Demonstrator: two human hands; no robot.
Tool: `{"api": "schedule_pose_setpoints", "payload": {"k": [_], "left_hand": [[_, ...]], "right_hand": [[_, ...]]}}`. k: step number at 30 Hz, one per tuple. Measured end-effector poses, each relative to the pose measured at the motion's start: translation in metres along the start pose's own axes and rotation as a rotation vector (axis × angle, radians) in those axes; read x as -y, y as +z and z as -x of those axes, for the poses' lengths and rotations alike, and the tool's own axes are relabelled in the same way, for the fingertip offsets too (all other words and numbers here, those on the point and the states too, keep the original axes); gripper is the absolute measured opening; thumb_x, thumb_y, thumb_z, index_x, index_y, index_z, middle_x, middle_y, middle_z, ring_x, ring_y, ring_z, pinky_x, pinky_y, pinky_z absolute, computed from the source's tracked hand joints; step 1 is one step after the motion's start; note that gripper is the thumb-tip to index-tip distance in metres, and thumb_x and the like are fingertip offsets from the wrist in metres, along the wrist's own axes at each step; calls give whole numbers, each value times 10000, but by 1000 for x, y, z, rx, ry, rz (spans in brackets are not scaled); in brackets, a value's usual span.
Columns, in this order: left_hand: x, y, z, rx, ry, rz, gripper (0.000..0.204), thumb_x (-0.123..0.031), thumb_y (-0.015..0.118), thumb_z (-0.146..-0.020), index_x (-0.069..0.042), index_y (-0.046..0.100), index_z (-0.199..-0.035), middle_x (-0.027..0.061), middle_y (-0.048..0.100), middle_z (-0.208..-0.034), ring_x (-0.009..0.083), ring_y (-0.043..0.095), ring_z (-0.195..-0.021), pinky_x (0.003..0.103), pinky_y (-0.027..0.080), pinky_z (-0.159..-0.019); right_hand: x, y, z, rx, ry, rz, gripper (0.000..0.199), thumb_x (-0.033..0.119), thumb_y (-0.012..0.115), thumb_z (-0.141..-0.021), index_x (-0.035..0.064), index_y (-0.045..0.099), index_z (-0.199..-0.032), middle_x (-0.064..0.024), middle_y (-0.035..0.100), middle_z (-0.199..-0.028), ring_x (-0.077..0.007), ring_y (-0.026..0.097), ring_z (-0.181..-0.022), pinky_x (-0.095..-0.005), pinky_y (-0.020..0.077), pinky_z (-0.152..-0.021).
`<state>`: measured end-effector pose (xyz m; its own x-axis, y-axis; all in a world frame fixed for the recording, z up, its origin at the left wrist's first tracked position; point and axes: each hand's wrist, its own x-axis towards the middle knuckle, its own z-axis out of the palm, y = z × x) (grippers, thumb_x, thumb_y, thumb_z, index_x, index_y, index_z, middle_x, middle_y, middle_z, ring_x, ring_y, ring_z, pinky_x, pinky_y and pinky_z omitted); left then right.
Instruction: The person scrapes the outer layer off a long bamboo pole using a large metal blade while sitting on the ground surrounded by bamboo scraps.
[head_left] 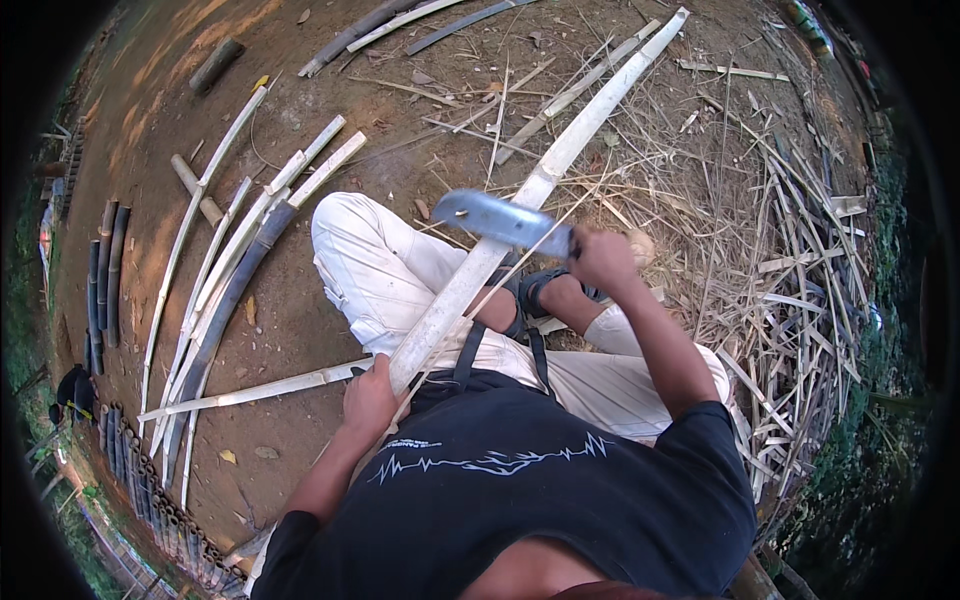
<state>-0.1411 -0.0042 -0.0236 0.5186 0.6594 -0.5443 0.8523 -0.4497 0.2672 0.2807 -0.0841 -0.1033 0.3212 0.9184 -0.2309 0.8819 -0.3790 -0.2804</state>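
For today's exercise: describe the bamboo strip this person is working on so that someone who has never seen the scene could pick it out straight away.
Start at the seated person's pale trousers. The bamboo strip runs from the left hand at the lap, over the knees, up to the far right. Unlike the loose strips on the ground, it is held, and the right hand sets a broad blade across it.

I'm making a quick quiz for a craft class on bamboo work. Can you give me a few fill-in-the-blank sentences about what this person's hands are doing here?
1. The right hand holds a broad-bladed ____ by its handle.
2. The left hand has its grip on the near end of a long pale bamboo ____.
3. The blade lies across the strip, above the person's ____ trousers.

Missing words: knife; strip; white
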Motion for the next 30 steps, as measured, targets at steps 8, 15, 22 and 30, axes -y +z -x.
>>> {"api": "schedule_pose_setpoints", "payload": {"k": [8, 15, 22, 30], "left_hand": [[1, -12, -4, -58, 24, -34, 461, -214, 781, -755, -2, 475, -1028, 256, 680, -839, 464, 675, -740, 549, 539, -681], [-14, -13, -6, 4, -57, -19, 413, -188, 729, -763, 6, 473, -1024, 276, 673, -856, 474, 676, -769, 546, 545, -702], [-9, -1, -3, -27, -93, -44, 408, -194, 721, -766, 12, 480, -1023, 280, 676, -876, 478, 676, -755, 557, 546, -708], [-26, -4, -1, -6, -30, -7, 431, -179, 732, -755, 8, 466, -1039, 287, 668, -847, 468, 681, -747, 555, 549, -688]], "right_hand": [[-3, 10, -5, -98, 165, -83, 209, 185, 679, -746, 27, 649, -879, -205, 695, -769, -395, 694, -749, -489, 560, -706], [2, 7, -1, -43, -202, 106, 259, 237, 682, -771, 40, 675, -938, -188, 713, -813, -394, 702, -755, -476, 573, -719], [10, 8, -19, -63, 114, -7, 191, 227, 696, -761, 72, 685, -870, -165, 701, -743, -368, 700, -724, -490, 565, -701], [-27, 0, -29, -28, 334, -3, 204, 233, 692, -750, 41, 701, -817, -211, 702, -747, -370, 712, -711, -485, 573, -670]]}}
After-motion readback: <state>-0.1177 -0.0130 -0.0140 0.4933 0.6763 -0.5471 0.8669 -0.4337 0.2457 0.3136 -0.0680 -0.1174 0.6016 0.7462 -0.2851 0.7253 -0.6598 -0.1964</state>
